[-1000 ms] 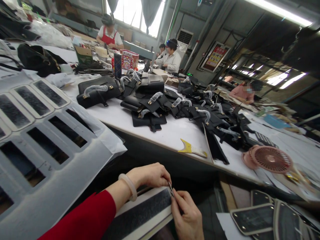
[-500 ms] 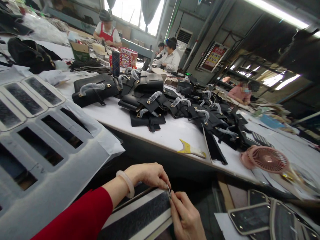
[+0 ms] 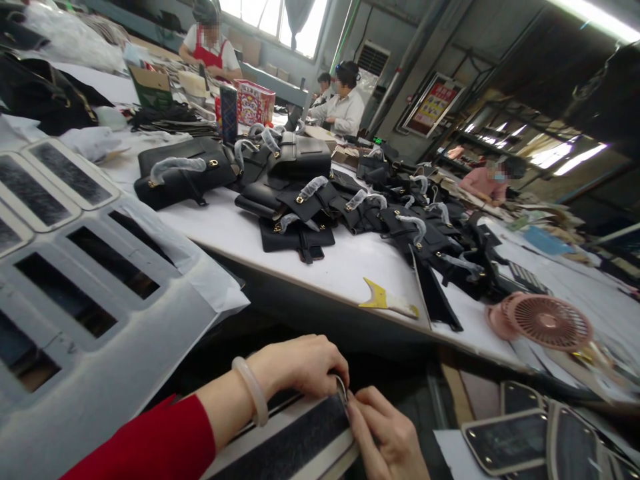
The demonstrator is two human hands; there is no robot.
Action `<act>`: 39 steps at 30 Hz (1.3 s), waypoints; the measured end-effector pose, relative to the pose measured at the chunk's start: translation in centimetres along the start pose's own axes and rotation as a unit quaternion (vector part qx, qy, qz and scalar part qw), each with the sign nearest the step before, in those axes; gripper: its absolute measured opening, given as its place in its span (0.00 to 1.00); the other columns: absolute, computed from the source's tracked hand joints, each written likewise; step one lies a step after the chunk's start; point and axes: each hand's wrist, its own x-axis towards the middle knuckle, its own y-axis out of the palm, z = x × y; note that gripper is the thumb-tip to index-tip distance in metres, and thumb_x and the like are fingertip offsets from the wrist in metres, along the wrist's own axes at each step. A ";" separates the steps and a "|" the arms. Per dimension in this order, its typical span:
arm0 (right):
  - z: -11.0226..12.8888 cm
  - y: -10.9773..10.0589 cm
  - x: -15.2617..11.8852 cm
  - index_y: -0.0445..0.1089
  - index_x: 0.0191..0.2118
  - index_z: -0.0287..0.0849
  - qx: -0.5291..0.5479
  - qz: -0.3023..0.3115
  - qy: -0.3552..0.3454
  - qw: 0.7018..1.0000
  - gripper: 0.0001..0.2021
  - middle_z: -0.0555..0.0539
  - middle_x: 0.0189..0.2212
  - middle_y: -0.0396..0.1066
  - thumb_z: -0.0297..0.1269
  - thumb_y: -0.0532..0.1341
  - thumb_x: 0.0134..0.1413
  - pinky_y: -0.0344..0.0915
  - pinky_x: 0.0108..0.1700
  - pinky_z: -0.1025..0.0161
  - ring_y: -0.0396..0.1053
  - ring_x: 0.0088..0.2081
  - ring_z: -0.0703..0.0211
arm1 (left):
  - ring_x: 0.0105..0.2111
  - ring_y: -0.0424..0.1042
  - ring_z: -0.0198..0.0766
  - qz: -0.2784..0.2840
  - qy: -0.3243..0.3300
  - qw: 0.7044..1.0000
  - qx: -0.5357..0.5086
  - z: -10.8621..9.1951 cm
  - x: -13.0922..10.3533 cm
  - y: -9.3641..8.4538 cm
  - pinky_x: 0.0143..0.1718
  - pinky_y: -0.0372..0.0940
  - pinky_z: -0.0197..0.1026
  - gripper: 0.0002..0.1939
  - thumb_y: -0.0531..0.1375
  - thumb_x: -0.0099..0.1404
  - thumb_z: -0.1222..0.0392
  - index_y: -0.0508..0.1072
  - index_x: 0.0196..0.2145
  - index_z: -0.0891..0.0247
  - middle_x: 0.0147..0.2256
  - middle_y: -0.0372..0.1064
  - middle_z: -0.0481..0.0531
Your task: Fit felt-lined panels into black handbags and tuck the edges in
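Observation:
A long panel, black in the middle with a pale border, lies tilted low in front of me. My left hand, below a pale bangle and a red sleeve, curls its fingers over the panel's far corner. At that same corner my right hand pinches the edge with thumb and forefinger. A thin pale rim strip curves between the two sets of fingertips. The near end of the panel runs out of the picture, and my left fingertips are partly hidden.
Finished-looking panels with metal studs pile up at lower right. More panels lie on a grey slotted board at left. Black handbags, a yellow-ended tool and a pink fan occupy the table. Several people work further back.
Both hands stay at the panel's corner and shift slightly right and down in the picture. My right fingers have slid a little along the edge. The view has turned slightly.

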 end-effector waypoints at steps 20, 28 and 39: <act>-2.3 0.3 2.5 0.62 0.34 0.40 0.580 0.135 0.276 0.754 0.22 0.54 0.27 0.61 0.46 0.73 0.46 0.53 0.31 0.69 0.57 0.27 0.69 | 0.36 0.76 0.41 -0.040 -0.082 0.993 -0.075 -1.2 -2.6 0.4 0.34 0.66 0.36 0.20 0.57 0.55 0.61 0.77 0.45 0.54 0.37 0.78 0.47; -2.1 -1.2 3.7 0.71 0.43 0.38 0.357 0.261 0.219 0.870 0.24 0.50 0.30 0.63 0.56 0.61 0.55 0.54 0.32 0.65 0.58 0.30 0.63 | 0.44 0.75 0.43 -0.065 -0.066 0.993 -0.079 -0.3 -2.8 1.6 0.47 0.67 0.41 0.21 0.55 0.59 0.64 0.75 0.49 0.52 0.44 0.78 0.47; -0.2 -1.6 4.8 0.69 0.49 0.34 0.080 0.290 0.154 0.941 0.28 0.35 0.45 0.72 0.53 0.46 0.62 0.63 0.52 0.50 0.69 0.47 0.44 | 0.48 0.74 0.49 -0.087 -0.049 0.993 -0.062 0.0 -2.9 1.9 0.52 0.67 0.50 0.21 0.53 0.59 0.65 0.74 0.49 0.55 0.47 0.76 0.52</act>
